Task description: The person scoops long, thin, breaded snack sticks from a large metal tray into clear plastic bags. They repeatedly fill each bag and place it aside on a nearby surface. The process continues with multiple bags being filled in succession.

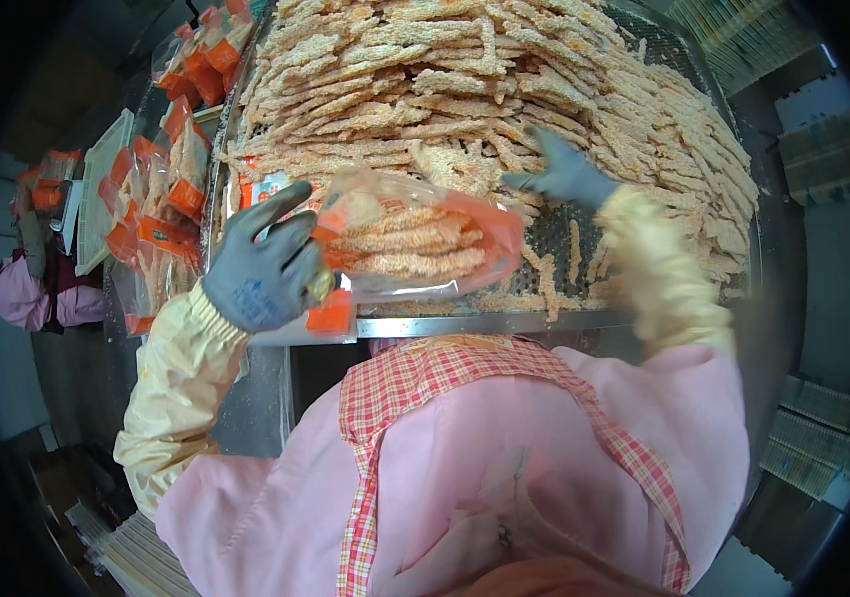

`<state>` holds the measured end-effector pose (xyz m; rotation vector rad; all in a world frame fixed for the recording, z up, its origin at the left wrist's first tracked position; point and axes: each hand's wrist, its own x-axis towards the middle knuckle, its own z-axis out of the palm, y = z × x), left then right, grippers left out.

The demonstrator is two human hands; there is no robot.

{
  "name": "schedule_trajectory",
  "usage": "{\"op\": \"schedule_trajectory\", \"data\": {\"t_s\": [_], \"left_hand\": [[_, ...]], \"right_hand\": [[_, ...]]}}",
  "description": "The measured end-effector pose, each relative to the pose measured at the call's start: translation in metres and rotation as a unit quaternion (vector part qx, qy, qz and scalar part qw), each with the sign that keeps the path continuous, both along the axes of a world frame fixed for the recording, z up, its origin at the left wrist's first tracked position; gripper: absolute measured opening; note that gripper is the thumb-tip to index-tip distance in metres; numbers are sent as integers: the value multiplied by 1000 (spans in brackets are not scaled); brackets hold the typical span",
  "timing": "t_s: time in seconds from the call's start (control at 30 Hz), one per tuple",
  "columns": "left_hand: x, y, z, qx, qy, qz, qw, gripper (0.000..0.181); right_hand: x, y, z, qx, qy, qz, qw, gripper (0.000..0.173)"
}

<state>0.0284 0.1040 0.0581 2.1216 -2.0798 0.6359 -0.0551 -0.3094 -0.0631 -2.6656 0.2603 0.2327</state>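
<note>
My left hand (264,265), in a grey coated glove, is at the left end of a clear and orange plastic bag (495,239). Its thumb and lower fingers appear to grip the bag, while the upper fingers are spread. Several breaded strips (413,242) lie lengthwise inside the bag. Over the near side of a large heap of loose breaded strips (462,82) is my right hand (563,172), also gloved. It is blurred, its fingers are apart, and nothing shows in it. Flat printed packaging (331,315) lies partly under my left hand.
The heap rests on a perforated metal tray (555,231) with a metal front edge (469,323). Filled bags (164,186) are bunched at the left, beside a pale plastic tray (104,194). A person (44,276) in pink is farther left. Stacked slatted trays (820,440) stand right.
</note>
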Motion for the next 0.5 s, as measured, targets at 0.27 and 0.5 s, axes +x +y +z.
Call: {"op": "schedule_trajectory", "data": {"t_s": [0.27,0.5], "left_hand": [[4,29,19,147,-76,-144,976,19],[23,-18,29,105,4,-33,994,21]], "right_hand": [[-16,70,-72,-122,93,99,983,138],[51,21,-71,-150,193,123,962,89]]}}
